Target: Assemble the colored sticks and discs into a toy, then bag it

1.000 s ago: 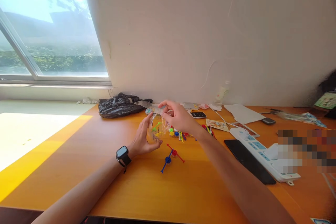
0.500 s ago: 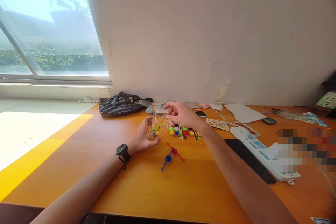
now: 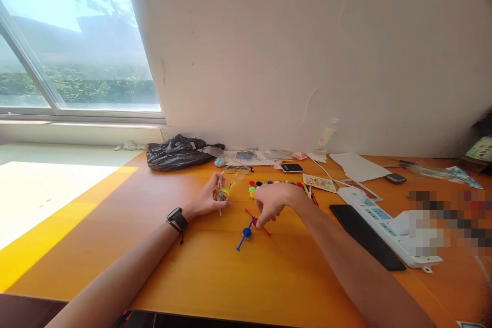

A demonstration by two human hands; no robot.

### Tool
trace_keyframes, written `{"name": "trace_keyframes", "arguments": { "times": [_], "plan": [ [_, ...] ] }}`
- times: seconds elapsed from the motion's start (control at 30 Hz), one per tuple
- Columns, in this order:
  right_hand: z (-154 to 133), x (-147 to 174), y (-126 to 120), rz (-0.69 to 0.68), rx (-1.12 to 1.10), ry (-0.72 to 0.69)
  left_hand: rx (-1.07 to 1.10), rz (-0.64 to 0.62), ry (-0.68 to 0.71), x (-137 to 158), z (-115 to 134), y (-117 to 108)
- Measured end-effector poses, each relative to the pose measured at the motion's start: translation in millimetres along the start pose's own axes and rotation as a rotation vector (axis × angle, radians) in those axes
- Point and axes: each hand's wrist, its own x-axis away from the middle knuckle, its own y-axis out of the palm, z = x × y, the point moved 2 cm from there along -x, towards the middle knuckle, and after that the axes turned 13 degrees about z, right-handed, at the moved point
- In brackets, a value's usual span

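My left hand (image 3: 205, 199) is closed around a small clear plastic bag (image 3: 235, 180) with yellow and green plastic pieces inside. My right hand (image 3: 277, 199) reaches down over the table, its fingertips closed at the hub of a red arrow spinner (image 3: 265, 231). Against that spinner lies a blue arrow spinner (image 3: 247, 234), their arrows crossing. Behind my right hand sits a pile of small coloured discs (image 3: 252, 189) and arrows, partly hidden by the hand.
A black plastic bag (image 3: 177, 154) and eyeglasses (image 3: 237, 169) lie toward the wall. At the right are a small black-and-white device (image 3: 292, 168), a picture card (image 3: 319, 182), a dark phone-like slab (image 3: 365, 236) and a white power strip (image 3: 378, 220) with a cable.
My right hand has left the clear bag and come down to the red spinner. My left hand keeps the bag and has shifted slightly left. Both spinners lie where they were.
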Motion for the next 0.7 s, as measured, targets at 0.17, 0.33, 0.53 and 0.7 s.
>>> {"name": "trace_keyframes", "arguments": {
  "times": [0.17,0.33,0.53,0.7],
  "plan": [
    [0,-19,20,-0.124,-0.025,0.075,-0.018,-0.024,-0.018,-1,0,1],
    [3,-20,20,-0.087,-0.022,0.061,-0.065,-0.034,-0.019,-1,2,0],
    [7,-4,-1,0.010,-0.002,0.063,-0.110,-0.015,0.018,0,10,2],
    [17,33,-32,0.239,-0.044,0.079,-0.149,-0.005,0.019,2,15,3]
  ]
}}
